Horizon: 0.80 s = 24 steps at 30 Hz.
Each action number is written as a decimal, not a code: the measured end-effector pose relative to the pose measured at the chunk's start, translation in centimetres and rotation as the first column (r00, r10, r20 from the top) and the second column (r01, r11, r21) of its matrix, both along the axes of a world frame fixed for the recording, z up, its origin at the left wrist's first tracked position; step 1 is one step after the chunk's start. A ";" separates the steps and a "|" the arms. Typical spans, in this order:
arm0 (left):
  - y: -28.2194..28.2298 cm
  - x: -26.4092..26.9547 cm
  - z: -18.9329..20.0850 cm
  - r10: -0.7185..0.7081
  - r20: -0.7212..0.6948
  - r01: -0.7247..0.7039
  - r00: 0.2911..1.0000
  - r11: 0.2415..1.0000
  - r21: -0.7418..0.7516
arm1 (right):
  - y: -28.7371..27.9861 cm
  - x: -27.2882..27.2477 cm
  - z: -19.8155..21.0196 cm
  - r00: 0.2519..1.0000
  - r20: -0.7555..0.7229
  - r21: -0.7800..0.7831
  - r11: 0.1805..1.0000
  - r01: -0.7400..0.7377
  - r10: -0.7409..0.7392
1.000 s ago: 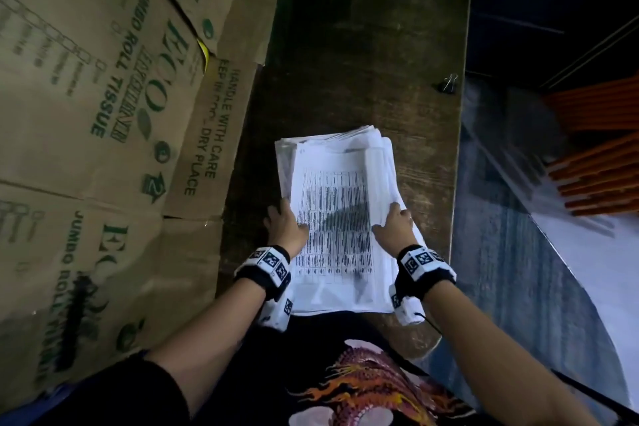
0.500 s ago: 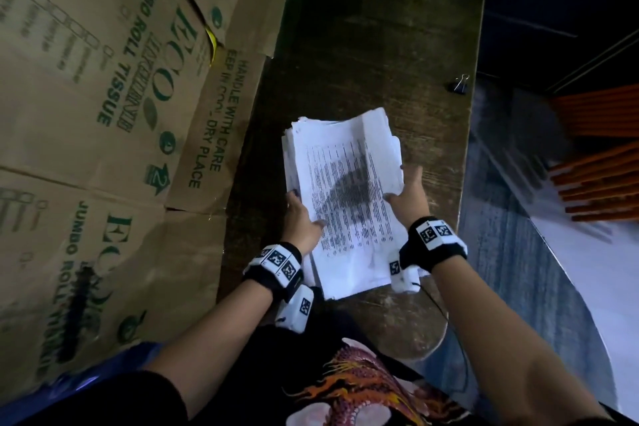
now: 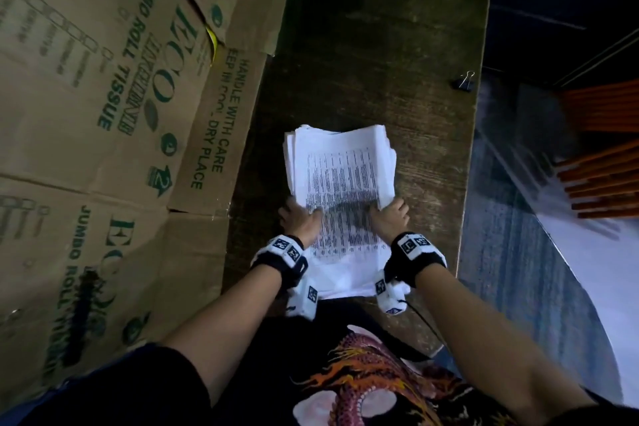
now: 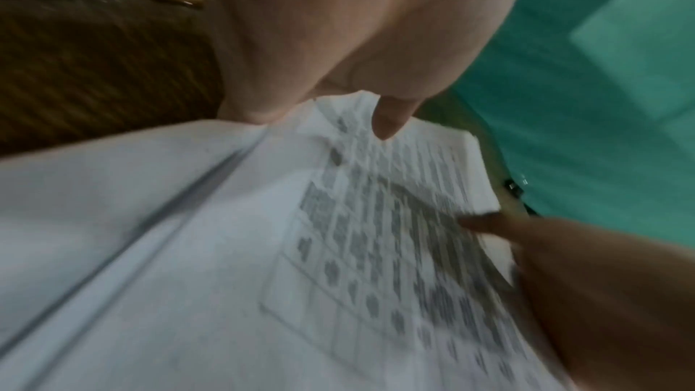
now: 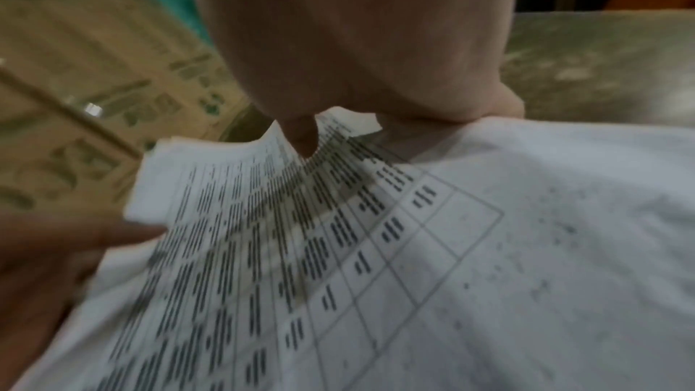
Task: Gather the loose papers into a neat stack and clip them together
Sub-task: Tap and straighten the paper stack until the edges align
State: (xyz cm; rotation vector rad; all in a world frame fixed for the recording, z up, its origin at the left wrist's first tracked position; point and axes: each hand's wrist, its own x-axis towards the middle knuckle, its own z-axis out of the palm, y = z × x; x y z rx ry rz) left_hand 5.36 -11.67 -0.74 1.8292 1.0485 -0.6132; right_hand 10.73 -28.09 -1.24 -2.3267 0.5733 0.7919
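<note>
A stack of white papers (image 3: 340,180) with a printed table on top is held over the dark wooden table (image 3: 380,45). My left hand (image 3: 300,218) grips its left edge, thumb on top of the paper stack (image 4: 263,249). My right hand (image 3: 389,216) grips the right edge of the stack, thumb pressed on the printed top sheet (image 5: 338,249). The far ends of the sheets are uneven and curl slightly. A small black binder clip (image 3: 463,81) lies near the table's right edge, well beyond the papers; it shows small in the left wrist view (image 4: 516,186).
Flattened cardboard boxes (image 3: 103,114) printed with green lettering line the whole left side, overlapping the table. The table's right edge (image 3: 472,149) drops to a dark floor. Orange sticks (image 3: 601,166) lie off to the right.
The stack was lifted and tilted to the right half a second ago; now it is squared up straighter between both hands, which have shifted slightly toward me.
</note>
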 end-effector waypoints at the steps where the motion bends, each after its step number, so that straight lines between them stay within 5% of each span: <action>1: 0.9 0.1 -0.4 0.047 0.020 -0.046 0.999 0.998 -0.049 | -0.8 -0.1 -0.2 0.998 -0.025 0.105 0.992 0.063 -0.060; 3: 3.1 0.2 -1.7 0.107 0.025 -0.101 0.994 0.979 -0.178 | -2.9 0.0 -0.1 0.982 -0.100 0.285 0.941 0.181 -0.158; 7: 4.3 -0.6 -8.8 -0.004 -0.048 -0.015 0.999 0.924 -0.383 | -4.7 -0.8 1.3 0.986 -0.166 0.427 0.903 0.044 0.031; 11: 2.9 -0.7 -1.7 0.024 0.194 0.059 0.981 0.910 -0.410 | -5.8 -2.2 2.1 0.986 -0.093 0.540 0.825 0.169 -0.141; 16: 4.0 0.4 5.6 0.032 0.372 0.159 0.928 0.866 -0.474 | -8.1 -1.5 7.1 0.962 0.043 0.822 0.557 0.118 -0.268; 19: 2.7 1.8 9.4 0.001 0.588 0.224 0.809 0.924 -0.309 | -7.3 -0.1 10.9 0.907 0.246 0.811 0.585 0.001 -0.343; 24: -1.0 3.2 12.8 0.168 0.780 0.041 0.603 0.970 -0.241 | -4.6 1.6 15.1 0.644 0.635 0.623 0.775 -0.102 -0.426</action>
